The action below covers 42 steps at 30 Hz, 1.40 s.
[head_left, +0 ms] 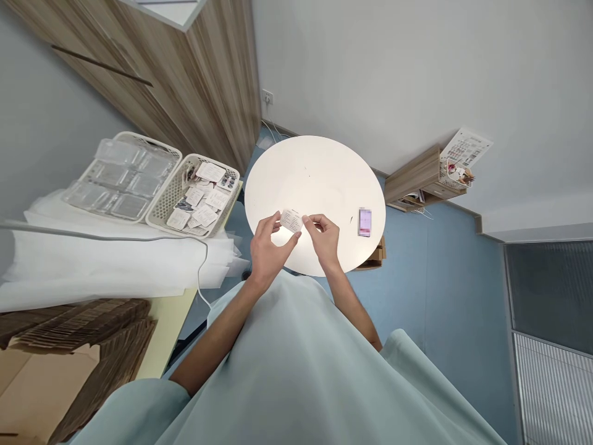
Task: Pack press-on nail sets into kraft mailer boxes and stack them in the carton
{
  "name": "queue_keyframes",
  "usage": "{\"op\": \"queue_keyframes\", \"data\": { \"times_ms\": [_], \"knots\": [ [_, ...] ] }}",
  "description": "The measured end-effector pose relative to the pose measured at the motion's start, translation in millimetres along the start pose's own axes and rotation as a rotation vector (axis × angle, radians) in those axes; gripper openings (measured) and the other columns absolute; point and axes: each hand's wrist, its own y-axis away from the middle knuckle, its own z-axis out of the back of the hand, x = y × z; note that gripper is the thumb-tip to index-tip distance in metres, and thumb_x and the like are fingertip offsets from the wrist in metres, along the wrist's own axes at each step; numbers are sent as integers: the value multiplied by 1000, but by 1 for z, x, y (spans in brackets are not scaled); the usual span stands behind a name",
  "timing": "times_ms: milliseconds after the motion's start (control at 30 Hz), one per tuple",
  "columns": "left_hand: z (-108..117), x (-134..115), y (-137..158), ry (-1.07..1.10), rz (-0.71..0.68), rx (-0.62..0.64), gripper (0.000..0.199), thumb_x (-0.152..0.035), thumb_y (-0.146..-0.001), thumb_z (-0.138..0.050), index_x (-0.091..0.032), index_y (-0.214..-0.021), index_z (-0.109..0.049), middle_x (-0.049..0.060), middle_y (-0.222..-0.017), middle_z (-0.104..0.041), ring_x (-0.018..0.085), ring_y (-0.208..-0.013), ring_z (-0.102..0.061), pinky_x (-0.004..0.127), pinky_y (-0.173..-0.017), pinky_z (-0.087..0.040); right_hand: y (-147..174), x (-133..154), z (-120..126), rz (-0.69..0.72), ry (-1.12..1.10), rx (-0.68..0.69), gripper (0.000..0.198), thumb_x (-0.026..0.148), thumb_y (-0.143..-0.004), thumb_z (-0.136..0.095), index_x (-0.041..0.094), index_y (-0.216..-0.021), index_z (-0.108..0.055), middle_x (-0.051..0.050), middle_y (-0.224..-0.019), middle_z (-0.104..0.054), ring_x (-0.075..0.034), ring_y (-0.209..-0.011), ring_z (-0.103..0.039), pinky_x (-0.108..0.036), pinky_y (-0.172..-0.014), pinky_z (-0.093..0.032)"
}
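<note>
A small white card printed with dark text (pixel 291 220) is held up over the near part of a round white table (pixel 306 161). My left hand (pixel 270 246) grips its left side and lower edge between thumb and fingers. Pinching the right edge of the card is my right hand (pixel 323 236), its thumb and forefinger pressed together. To the right on the tabletop lies a phone (pixel 365 222) with a lit pinkish screen.
At left, a white basket (pixel 157 213) holds many similar cards, beside another basket with clear plastic boxes (pixel 118 173). White sheets (pixel 115 262) and stacked flat cardboard (pixel 111 337) lie nearer. A wooden shelf (pixel 417 179) stands by the wall at right.
</note>
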Motion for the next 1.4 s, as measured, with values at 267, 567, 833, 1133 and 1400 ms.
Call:
{"op": "queue_keyframes", "data": {
  "times_ms": [267,567,833,1133,1400],
  "knots": [
    [4,-12,-10,644,512,240,59,-49,-79,-93,-17,-126,-77,17,-128,-82,36,-130,-75,56,-123,-53,-9,5,20,175,43,108,54,60,-88,-86,29,-130,-73,-10,-145,-73,-28,-137,-68,-46,-116,-56],
    [4,-11,-10,1110,827,473,48,-55,-84,-79,-18,-114,-78,16,-118,-85,36,-129,-77,51,-120,-58,-9,6,35,397,251,351,77,54,-91,-90,34,-159,-58,-9,-158,-68,-31,-153,-58,-52,-131,-44],
    [-3,-15,-6,967,727,475,58,-66,-81,-78,-21,-117,-77,17,-115,-84,40,-129,-76,56,-110,-63,-4,11,42,463,352,337,74,50,-93,-89,36,-159,-58,-9,-156,-69,-32,-151,-59,-55,-129,-47],
    [-16,-4,10,916,796,489,67,-69,-79,-80,-18,-122,-76,19,-117,-84,40,-121,-80,47,-100,-67,-10,-9,62,171,6,216,36,59,-103,-70,26,-114,-79,-7,-115,-81,-24,-114,-75,-43,-107,-60],
    [-41,1,23,873,852,376,43,-55,-85,-91,-23,-108,-75,7,-103,-84,19,-87,-81,28,-78,-66,-8,-18,97,112,-54,161,44,67,-99,-69,25,-92,-74,-4,-97,-76,-22,-98,-71,-38,-94,-60]
  ]
}}
